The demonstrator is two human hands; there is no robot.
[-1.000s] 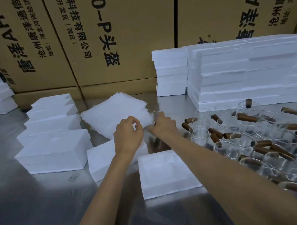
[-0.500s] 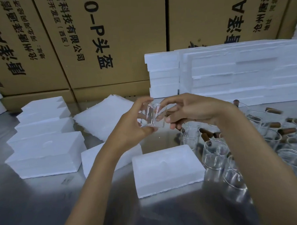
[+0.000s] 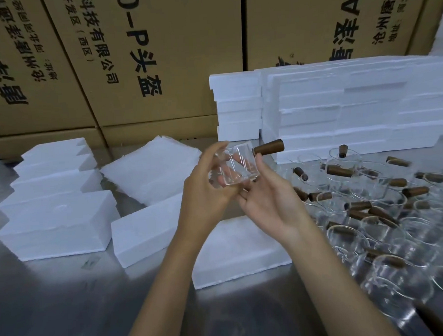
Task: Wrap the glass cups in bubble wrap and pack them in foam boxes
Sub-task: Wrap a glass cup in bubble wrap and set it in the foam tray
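The glass cup (image 3: 234, 167), now tilted with its wooden handle (image 3: 268, 147) revealed, is gripped by the left hand (image 3: 206, 191) and cradled by the right hand's (image 3: 270, 203) curled fingers.

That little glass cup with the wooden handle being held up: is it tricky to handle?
Probably fragile: the glass cup looks thin and clear, and both the left hand and right hand hold it. Its smooth wall may be slippery. Laid down, its wooden handle sticking out sideways would likely stop it rolling far.
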